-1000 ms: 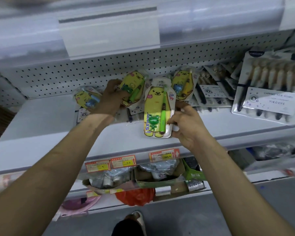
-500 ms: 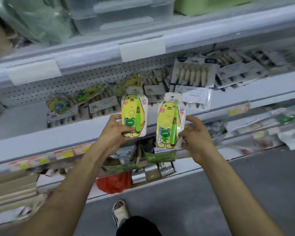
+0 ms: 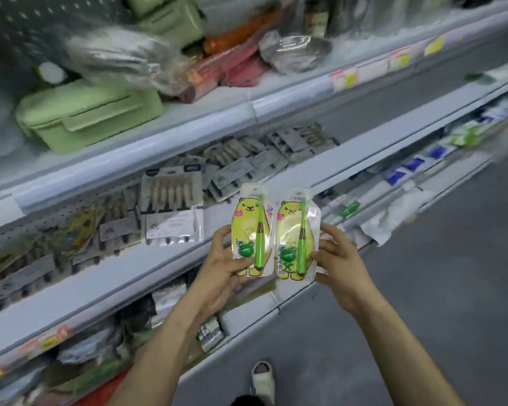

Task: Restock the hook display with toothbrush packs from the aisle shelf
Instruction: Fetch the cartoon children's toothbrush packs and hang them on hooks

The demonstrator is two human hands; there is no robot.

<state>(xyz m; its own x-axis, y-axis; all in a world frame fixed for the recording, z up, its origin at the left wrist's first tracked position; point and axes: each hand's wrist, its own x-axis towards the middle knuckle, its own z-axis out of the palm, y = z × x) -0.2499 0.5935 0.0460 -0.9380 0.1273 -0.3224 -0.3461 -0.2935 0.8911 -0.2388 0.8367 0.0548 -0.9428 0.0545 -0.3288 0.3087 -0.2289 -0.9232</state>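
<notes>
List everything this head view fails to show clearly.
1. Hook display: nowhere in the frame, so its hooks cannot be judged.
2. Small print on the left toothbrush pack and right toothbrush pack: too small and blurred.
3. Top-shelf goods: smeared by motion blur.
4. Price tags: blurred, unreadable.

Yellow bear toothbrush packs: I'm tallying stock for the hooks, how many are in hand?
2: left pack in the left hand, right pack in the right hand. More may lie blurred on the shelf.
</notes>
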